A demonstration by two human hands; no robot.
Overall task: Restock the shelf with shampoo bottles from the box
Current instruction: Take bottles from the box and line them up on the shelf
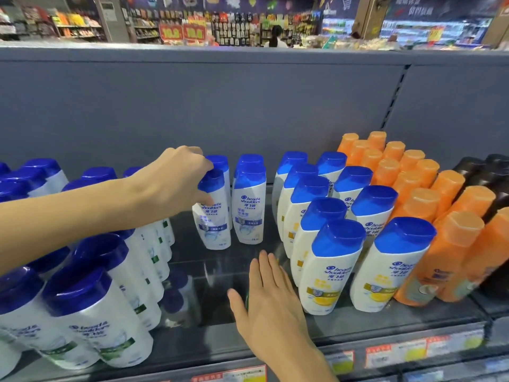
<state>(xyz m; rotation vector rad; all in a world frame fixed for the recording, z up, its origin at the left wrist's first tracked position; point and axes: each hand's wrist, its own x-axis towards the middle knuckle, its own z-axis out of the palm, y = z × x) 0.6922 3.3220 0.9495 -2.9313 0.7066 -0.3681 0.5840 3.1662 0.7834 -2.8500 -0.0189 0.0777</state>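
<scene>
My left hand reaches in from the left and grips the blue cap of a white shampoo bottle, which stands at the back of the dark shelf. Just to its right stands another white bottle with a blue label, with more behind both. My right hand lies flat and open over the bare middle of the shelf, fingers spread, holding nothing. The box is not in view.
White bottles with green labels crowd the left. White bottles with yellow labels stand to the right, then orange bottles and dark bottles. A grey back panel rises behind. Price tags line the shelf's front edge.
</scene>
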